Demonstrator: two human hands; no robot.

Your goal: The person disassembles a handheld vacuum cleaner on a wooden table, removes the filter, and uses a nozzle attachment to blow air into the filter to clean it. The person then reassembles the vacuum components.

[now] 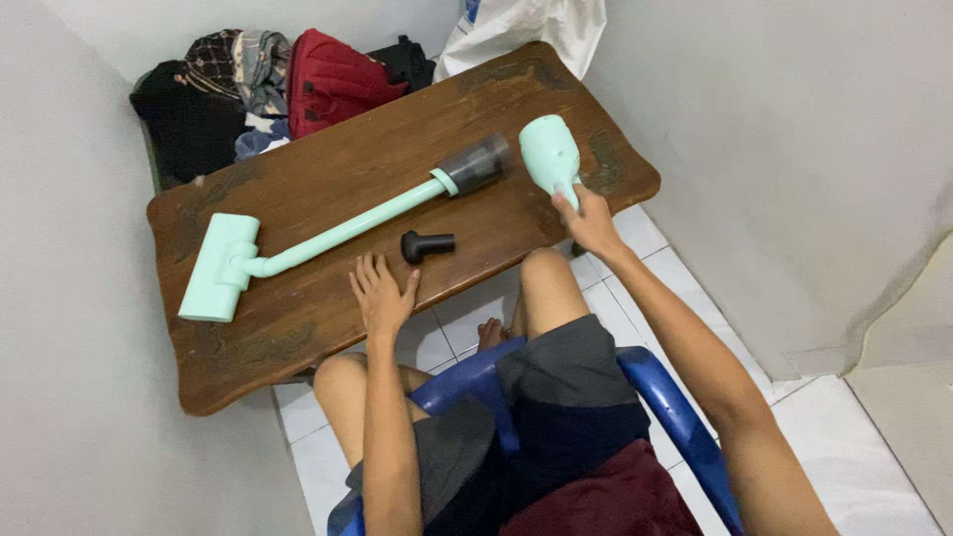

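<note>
A mint green stick vacuum lies in parts on a dark wooden table [298, 328]. Its floor head [218, 268] sits at the left, joined to a long tube [342, 230] that ends in a smoky dust cup [481, 164]. The mint motor body [551, 154] is apart from the cup, and my right hand [588, 220] grips its handle at the table's right edge. My left hand [382, 296] rests flat on the table with fingers spread, just left of a small black nozzle [427, 244].
A pile of clothes and a red bag [333, 79] sits behind the table's far left. A white plastic bag [526, 25] lies at the far right corner. I sit on a blue chair [675, 417]. White walls close in on both sides; the floor is white tile.
</note>
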